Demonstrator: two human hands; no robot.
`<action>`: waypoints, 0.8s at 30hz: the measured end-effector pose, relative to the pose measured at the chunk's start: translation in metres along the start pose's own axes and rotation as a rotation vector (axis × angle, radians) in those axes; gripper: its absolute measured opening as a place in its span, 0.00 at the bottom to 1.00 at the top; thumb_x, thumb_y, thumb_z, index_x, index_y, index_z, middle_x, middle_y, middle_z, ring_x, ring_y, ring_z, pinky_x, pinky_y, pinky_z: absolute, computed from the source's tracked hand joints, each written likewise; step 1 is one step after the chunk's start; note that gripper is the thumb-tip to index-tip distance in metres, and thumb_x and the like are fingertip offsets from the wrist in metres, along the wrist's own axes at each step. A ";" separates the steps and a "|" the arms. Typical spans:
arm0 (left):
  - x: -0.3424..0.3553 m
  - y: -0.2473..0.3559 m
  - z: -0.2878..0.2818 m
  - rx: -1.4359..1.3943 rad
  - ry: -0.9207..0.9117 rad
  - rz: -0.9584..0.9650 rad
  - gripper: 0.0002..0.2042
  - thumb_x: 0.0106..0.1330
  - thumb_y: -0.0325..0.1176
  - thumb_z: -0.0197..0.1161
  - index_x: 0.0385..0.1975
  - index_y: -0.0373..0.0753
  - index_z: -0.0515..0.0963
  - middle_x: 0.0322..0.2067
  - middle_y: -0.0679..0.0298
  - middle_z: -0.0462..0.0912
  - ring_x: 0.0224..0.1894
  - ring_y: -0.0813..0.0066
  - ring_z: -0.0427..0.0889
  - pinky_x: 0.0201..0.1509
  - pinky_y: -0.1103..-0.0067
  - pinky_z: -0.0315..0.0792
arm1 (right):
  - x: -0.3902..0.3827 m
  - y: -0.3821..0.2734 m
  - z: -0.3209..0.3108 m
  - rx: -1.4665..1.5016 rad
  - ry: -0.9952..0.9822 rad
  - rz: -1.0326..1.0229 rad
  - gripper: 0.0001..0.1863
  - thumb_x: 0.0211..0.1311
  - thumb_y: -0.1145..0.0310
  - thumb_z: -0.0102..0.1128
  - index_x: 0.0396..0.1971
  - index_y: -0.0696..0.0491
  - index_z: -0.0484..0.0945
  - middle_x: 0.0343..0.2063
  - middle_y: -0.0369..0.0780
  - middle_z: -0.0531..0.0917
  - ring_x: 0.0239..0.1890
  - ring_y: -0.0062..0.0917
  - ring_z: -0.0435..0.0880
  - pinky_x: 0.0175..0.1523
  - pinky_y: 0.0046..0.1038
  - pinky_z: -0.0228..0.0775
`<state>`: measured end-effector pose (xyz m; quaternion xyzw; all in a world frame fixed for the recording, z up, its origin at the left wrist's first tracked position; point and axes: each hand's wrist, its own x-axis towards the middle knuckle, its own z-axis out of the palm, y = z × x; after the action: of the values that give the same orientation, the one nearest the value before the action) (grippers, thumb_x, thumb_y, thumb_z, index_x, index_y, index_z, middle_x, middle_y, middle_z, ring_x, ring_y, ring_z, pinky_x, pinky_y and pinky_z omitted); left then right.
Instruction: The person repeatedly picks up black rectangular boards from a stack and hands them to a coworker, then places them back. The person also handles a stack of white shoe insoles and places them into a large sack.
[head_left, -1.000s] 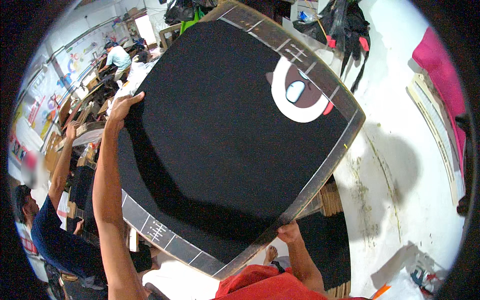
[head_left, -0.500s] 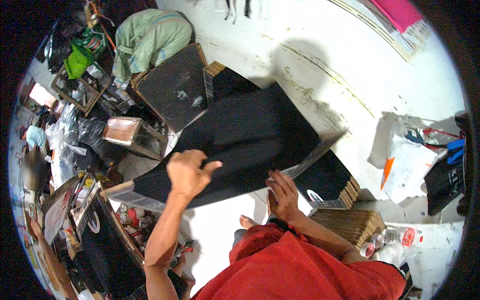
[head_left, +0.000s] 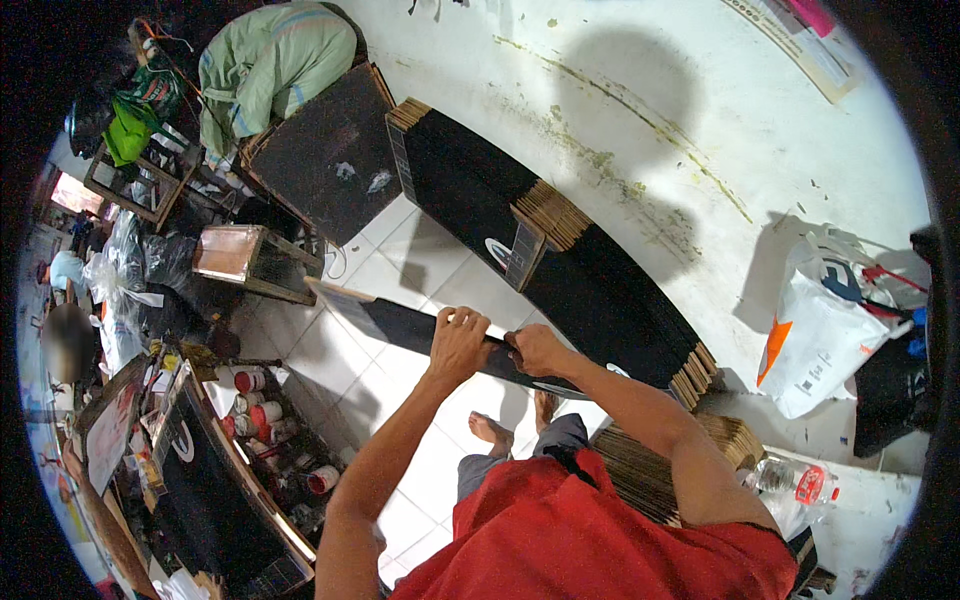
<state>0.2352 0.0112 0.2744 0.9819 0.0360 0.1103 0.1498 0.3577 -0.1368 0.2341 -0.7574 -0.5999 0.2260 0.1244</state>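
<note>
A long black panel (head_left: 398, 322) with a pale left end is tilted before me, so only a narrow strip of it shows. My left hand (head_left: 460, 345) is closed over its upper edge near the middle. Right beside it, my right hand (head_left: 540, 352) grips the same edge, fingers wrapped round. Beyond the panel, a row of stacked black panels (head_left: 610, 290) with brown layered ends leans along the white wall. A second stack (head_left: 450, 165) continues it to the left. White marks show on some panels.
On the left stand a rack holding a black panel (head_left: 205, 490) and several red-and-white cans (head_left: 265, 415). A brown stack (head_left: 735, 440), a clear bottle (head_left: 780, 477) and a white plastic bag (head_left: 820, 330) are at right. A small wooden stool (head_left: 235, 255) stands left. Another person's arm (head_left: 100, 510) shows far left.
The panel lay broad face up before me; now it is tipped nearly edge-on and lower, uncovering the stacks behind. Both hands have come together and closed on its edge.
</note>
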 end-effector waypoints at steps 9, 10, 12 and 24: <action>-0.107 0.018 0.113 -0.110 -0.006 -0.765 0.24 0.47 0.33 0.65 0.46 0.37 0.68 0.43 0.57 0.74 0.50 0.58 0.69 0.53 0.63 0.60 | 0.003 0.130 0.075 0.070 0.070 0.220 0.10 0.45 0.68 0.56 0.27 0.59 0.74 0.21 0.52 0.77 0.30 0.48 0.78 0.38 0.43 0.69; -0.139 0.024 0.131 -0.139 -0.074 -0.856 0.25 0.46 0.34 0.65 0.47 0.37 0.68 0.44 0.56 0.74 0.50 0.57 0.69 0.53 0.63 0.60 | -0.002 0.143 0.078 0.085 0.086 0.243 0.10 0.45 0.68 0.56 0.26 0.60 0.73 0.22 0.52 0.78 0.30 0.48 0.78 0.38 0.43 0.69; -0.210 0.041 0.166 -0.105 -0.211 -0.999 0.27 0.45 0.36 0.66 0.48 0.38 0.68 0.46 0.55 0.73 0.52 0.57 0.68 0.53 0.63 0.61 | -0.013 0.168 0.082 0.089 0.044 0.288 0.10 0.45 0.69 0.56 0.26 0.60 0.73 0.22 0.52 0.78 0.31 0.48 0.78 0.39 0.43 0.69; -0.378 0.130 0.224 -0.835 -0.113 -1.951 0.15 0.46 0.31 0.69 0.29 0.28 0.76 0.22 0.63 0.77 0.26 0.74 0.75 0.31 0.78 0.68 | -0.090 0.273 0.159 -0.080 0.037 0.585 0.08 0.44 0.70 0.56 0.26 0.56 0.74 0.22 0.49 0.80 0.29 0.43 0.81 0.37 0.41 0.73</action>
<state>-0.0772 -0.2156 0.0277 0.4027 0.7601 -0.0998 0.5001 0.4961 -0.3044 -0.0113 -0.9064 -0.3621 0.2146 0.0351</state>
